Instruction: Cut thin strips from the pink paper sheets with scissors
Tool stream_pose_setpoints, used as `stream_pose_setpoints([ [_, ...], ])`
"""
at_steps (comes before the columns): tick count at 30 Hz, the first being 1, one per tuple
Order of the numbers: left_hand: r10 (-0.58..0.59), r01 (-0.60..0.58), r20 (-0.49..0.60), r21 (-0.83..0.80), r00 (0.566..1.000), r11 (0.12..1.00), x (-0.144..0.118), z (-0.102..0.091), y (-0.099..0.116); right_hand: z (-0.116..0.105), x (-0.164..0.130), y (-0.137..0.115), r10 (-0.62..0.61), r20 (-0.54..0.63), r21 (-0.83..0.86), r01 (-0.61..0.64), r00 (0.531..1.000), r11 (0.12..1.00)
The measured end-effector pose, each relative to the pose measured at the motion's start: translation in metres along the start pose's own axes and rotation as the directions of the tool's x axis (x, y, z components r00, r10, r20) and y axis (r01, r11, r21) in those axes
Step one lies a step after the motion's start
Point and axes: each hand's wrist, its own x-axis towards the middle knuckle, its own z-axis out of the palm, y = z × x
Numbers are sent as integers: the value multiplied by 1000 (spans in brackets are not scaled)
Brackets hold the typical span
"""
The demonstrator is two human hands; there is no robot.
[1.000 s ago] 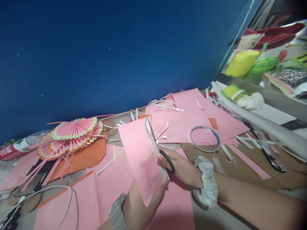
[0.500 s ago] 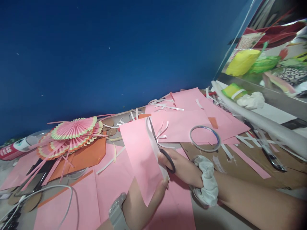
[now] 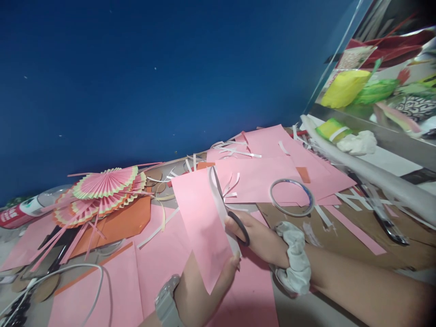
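A pink sheet of paper (image 3: 199, 213) with a pale strip along its right edge is held up in the middle. My left hand (image 3: 207, 284), wearing a grey watch (image 3: 166, 302) at the wrist, grips its lower part, with the thumb on the near right corner and the other fingers hidden behind the sheet. Black-handled scissors (image 3: 242, 229) are in my right hand (image 3: 257, 234), which has a pale scrunchie (image 3: 293, 259) round its wrist. Their blades lie along the pale strip, partly hidden by the paper.
Pink sheets (image 3: 259, 177) cover much of the work surface, with thin white offcuts scattered about. A tape roll (image 3: 292, 196) lies on cardboard (image 3: 327, 245) at right. Pleated paper fans (image 3: 105, 183), a bottle (image 3: 20, 213) and a white cable (image 3: 98, 272) are at left. A blue wall (image 3: 153, 91) rises behind.
Almost nothing differs. The pink sheet's upper edge has shifted very slightly to the right; both hands keep their hold.
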Motion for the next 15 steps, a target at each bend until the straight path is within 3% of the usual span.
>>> stream_pose_setpoints([
  [4, -64, 64, -18, 9, 998, 998, -1, 0, 0, 0, 0, 1, 10, -9, -18, -10, 1000, 1000],
  [9, -12, 12, 7, -23, 1000, 1000, 1, 0, 2, 0, 0, 0, -1, -12, -11, 1, 1000, 1000],
  [15, -12, 10, -43, -35, 999, 999, 1, 1, 2, 0, 0, 0, 8, 6, 15, -8, 1000, 1000],
])
